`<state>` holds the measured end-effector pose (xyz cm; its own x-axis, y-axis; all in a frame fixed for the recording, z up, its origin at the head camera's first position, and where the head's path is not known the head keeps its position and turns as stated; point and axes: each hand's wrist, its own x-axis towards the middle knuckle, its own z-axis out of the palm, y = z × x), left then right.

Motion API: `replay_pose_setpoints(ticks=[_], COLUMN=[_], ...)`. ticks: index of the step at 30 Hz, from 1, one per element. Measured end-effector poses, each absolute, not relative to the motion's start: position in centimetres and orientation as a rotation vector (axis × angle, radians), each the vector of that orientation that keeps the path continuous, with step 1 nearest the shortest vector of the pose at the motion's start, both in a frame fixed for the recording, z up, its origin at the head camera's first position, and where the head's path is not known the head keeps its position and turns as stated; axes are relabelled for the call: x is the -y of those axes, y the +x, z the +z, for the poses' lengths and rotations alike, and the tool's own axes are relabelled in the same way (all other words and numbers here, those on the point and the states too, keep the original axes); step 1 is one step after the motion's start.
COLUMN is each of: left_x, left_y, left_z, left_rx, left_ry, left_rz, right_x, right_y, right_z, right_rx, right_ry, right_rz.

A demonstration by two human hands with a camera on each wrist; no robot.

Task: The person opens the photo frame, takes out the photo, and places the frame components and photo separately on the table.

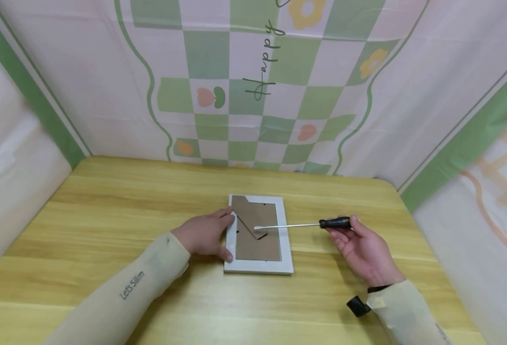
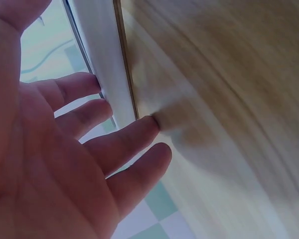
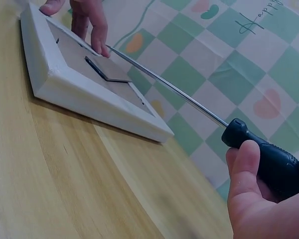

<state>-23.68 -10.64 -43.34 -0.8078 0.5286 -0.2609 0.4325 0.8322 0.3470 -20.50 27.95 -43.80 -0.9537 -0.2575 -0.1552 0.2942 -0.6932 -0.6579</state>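
A white picture frame [image 1: 285,247] lies face down on the table, its brown backing board [image 1: 258,251] upward. A brown stand leg [image 3: 114,72] with a dark edge sits on the board, and small black tabs show along the inner rim. My left hand [image 1: 206,235] rests against the frame's left side, thumb near the lower corner and fingers farther up; in the left wrist view the fingers are spread and loosely bent. My right hand [image 1: 365,249] grips the black handle of a screwdriver [image 1: 334,223]. Its metal shaft points left, with the flat tip over the backing board.
The wood-grain table [image 1: 107,206] extends around the frame. Behind it hangs a green-and-white checked cloth [image 1: 247,96] with printed flowers, hearts and lettering. Pale cloth also hangs at both sides. A small black device [image 1: 358,306] sits at my right wrist.
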Motion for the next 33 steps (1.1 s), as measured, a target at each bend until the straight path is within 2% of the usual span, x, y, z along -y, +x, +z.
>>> replay_pose_setpoints(ticks=[9,19,33], left_x=[10.7,10.7,10.8], left_y=[-23.9,-24.0,-24.0], left_z=[-43.4,-43.5,-43.5], left_rx=[-2.657,-2.662,-2.659], left_ry=[0.743,0.739,0.743], left_rz=[0.409,0.397,0.405], right_x=[-27.2,-25.7,-24.2], right_y=[-20.5,-20.3,-21.0], right_z=[-43.5,-42.6,-42.7], right_rx=[-1.111,-1.377,-1.554], right_ry=[-0.069,-0.108,0.013], right_rz=[-2.609,-2.521,-2.454])
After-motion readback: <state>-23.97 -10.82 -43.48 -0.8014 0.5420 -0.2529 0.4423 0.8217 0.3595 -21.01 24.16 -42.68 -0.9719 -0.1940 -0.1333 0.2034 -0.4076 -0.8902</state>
